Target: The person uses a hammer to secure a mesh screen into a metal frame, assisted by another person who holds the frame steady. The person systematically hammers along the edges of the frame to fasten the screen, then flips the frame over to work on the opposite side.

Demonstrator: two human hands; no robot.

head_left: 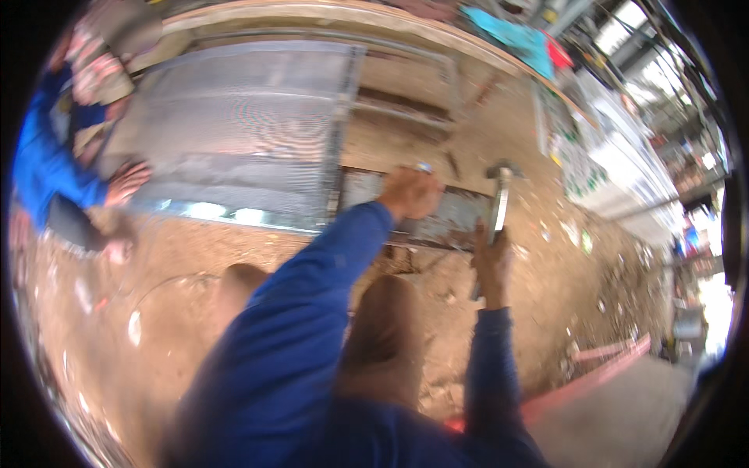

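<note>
My right hand is wrapped round the handle of a hammer, whose head stands raised toward the far side. To its left my left hand is closed in a fist above a worn, rusty metal plate. A small pale-blue glint shows at the top of this fist, but what the fingers hold is hidden. Just left of the fist, a framed mesh panel lies with its dark right edge by the plate. A co-worker's hand rests at the panel's left side.
A co-worker in blue sleeves crouches at the left. Bare metal framing continues right of the mesh. A stack of pale sheets stands at the right, with turquoise cloth behind. Litter dots the dirt floor. A pink-edged board lies near right.
</note>
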